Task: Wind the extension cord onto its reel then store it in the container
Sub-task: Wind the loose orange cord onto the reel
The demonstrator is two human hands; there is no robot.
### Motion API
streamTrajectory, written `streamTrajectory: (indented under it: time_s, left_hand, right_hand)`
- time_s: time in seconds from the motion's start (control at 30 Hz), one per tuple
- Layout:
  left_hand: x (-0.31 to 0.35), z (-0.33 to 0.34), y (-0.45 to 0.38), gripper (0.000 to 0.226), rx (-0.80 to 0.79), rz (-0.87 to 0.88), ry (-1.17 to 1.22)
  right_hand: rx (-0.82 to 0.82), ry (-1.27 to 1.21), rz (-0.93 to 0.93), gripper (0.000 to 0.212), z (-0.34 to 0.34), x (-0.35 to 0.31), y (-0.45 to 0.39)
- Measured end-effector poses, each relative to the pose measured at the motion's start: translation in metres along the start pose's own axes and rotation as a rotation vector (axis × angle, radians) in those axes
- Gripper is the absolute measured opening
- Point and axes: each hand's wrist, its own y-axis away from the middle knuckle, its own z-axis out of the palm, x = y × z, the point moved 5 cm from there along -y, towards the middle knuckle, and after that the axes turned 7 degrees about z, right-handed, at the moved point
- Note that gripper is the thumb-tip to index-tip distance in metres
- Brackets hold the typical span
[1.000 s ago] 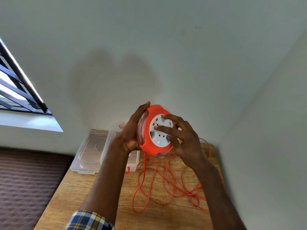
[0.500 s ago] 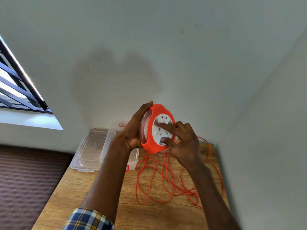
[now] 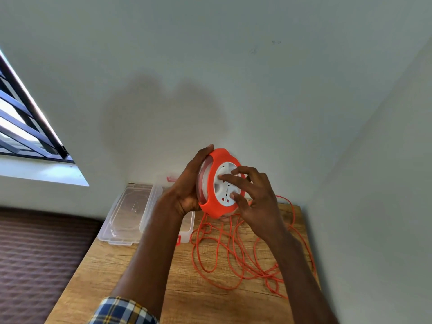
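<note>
Nearest the camera, a plaid sleeve (image 3: 121,311) covers the left forearm, and both arms reach forward over the wooden desk (image 3: 131,272). On the desk lies most of the orange extension cord (image 3: 236,251) in loose, overlapping loops, unwound and trailing up toward the hands.

Above those loops the reel (image 3: 217,183) is held in the air, tilted so its white socket face looks toward the person. The left hand (image 3: 187,185) has its grip wrapped around the reel's back and rim, thumb over the top edge, probably to keep the orange housing steady. The right hand (image 3: 253,195) rests curled fingertips (image 3: 223,177) on the white centre face, thumb low on the same disc; that pinching grip looks suited to turning the hub so the cord is drawn in.

Beyond the hands, against the wall, the clear container (image 3: 187,226) sits partly hidden by the left arm, its lid (image 3: 131,211) lying beside it, so storing needs no extra step. Winding looks barely begun.
</note>
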Motion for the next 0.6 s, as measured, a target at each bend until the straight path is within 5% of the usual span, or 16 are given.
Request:
streamTrajectory:
  time_s: [0.5,0.6]
  left_hand:
    - [0.0069,0.0023,0.0076,0.065,-0.039,0.024,-0.018]
    - [0.0092,0.0071,0.0068,0.065,-0.028,0.035,-0.073]
  right_hand:
    - [0.079,0.062,-0.081,0.055,0.0056,0.0007,0.0062]
    - [0.109,-0.066,0.084,0.055,0.0079,0.0028,0.0073]
